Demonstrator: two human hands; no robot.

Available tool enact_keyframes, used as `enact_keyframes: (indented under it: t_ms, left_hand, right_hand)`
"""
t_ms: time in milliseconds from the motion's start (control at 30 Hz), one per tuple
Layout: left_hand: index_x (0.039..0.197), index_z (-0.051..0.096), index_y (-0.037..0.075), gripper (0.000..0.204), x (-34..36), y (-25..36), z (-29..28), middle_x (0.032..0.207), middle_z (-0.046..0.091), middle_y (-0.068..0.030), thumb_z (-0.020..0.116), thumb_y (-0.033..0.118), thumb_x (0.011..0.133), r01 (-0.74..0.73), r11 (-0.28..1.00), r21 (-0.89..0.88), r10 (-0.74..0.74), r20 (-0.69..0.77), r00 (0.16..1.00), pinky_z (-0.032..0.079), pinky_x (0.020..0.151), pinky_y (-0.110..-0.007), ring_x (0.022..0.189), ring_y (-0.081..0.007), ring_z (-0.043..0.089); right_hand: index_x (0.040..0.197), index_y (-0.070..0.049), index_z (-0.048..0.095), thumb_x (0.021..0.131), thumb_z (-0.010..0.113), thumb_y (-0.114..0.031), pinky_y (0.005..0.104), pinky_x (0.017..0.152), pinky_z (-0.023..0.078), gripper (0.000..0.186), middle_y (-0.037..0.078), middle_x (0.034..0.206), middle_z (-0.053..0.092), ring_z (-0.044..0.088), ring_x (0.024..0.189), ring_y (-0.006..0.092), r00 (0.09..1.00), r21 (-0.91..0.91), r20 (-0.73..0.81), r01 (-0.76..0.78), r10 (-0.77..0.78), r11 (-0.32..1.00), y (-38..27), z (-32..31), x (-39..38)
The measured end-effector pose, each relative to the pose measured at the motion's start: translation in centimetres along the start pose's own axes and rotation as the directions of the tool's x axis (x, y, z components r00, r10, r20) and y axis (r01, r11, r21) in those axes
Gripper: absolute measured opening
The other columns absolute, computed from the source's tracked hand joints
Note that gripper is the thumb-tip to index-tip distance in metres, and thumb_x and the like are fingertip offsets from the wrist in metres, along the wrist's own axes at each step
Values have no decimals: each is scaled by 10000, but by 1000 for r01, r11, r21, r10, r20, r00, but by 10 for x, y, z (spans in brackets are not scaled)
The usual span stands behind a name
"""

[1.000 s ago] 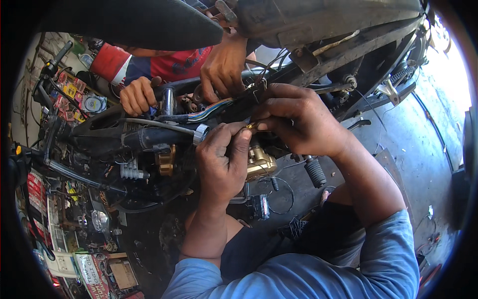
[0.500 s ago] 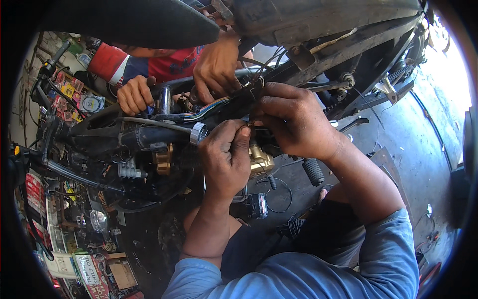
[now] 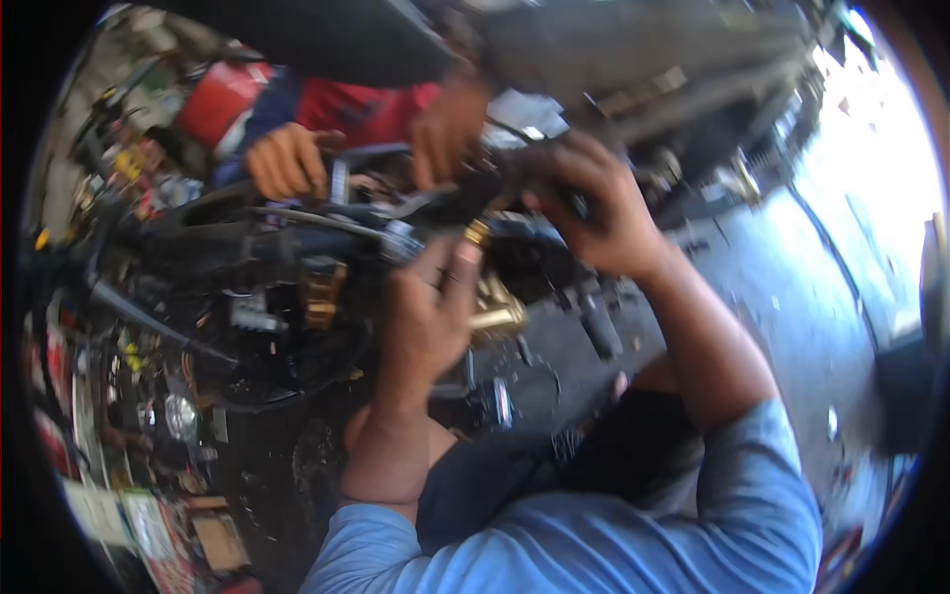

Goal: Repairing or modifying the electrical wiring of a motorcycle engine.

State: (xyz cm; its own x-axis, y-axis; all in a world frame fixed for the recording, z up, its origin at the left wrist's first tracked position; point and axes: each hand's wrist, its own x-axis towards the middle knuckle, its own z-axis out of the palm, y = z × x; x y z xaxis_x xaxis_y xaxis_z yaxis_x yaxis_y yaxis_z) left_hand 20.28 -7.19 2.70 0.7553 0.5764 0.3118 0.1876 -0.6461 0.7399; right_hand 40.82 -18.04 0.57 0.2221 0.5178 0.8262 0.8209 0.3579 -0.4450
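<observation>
Over the frame of a stripped motorcycle, both my hands work close together. My left hand (image 3: 426, 312) has its fingers raised and pressed together. A small gold-coloured piece (image 3: 477, 233) shows at their tips, but whether they hold it or it lies behind is unclear. My right hand (image 3: 609, 208) is curled beside a dark bundle of wires (image 3: 500, 183). Motion smears its fingers, so their grip does not show. Below them sits a gold engine cover (image 3: 500, 309).
Across the motorcycle, a co-worker's hand (image 3: 287, 163) rests by a metal cylinder (image 3: 339, 183); their other hand (image 3: 445, 134) is near the wires. A dark seat (image 3: 327, 40) overhangs the top. Handlebars (image 3: 148, 322) and cluttered parts lie left. A cable (image 3: 831, 247) lies on the floor at right.
The view has shifted and blurred. My hands have moved apart: the right went up, while the left dropped slightly. The gold-coloured piece now shows at my left fingertips.
</observation>
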Motion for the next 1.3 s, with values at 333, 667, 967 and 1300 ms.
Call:
enact_keyframes:
  t_ms: [333,667,967,1300]
  left_hand:
    - [1397,567,14,470,-19,-12,-8,756,529,20,600,316,1039,183,937,-299,-170,71,983,333,497,-184,596,-37,446]
    - [1385,569,22,453,-57,-17,-19,865,620,-28,611,300,1031,186,879,-439,-99,213,972,457,628,-219,696,-85,555]
    - [1481,492,81,528,-64,-24,-19,1072,599,-35,628,298,1019,259,861,-438,-150,269,951,463,723,-255,835,-95,532]
    - [1503,436,58,598,-59,-2,4,1164,621,-61,671,268,995,321,821,-471,-169,337,926,472,937,-312,1036,-138,600]
  right_hand:
    - [1085,24,711,958,711,-128,270,681,544,198,98,856,741,704,793,153,869,29,-495,12,3,1000,-63,-88,0]
    - [1165,-60,707,883,765,-156,401,763,543,303,97,915,748,707,859,247,718,-223,-564,-608,408,762,-128,-132,-57]
    - [1042,-61,702,877,765,-351,424,715,523,339,156,744,689,673,734,342,349,-374,-823,-927,448,35,-81,-247,-322]
    - [1448,-170,514,820,811,-382,508,1183,327,726,236,1512,434,395,1426,411,-175,-152,-870,-795,462,-587,-86,-202,-548]
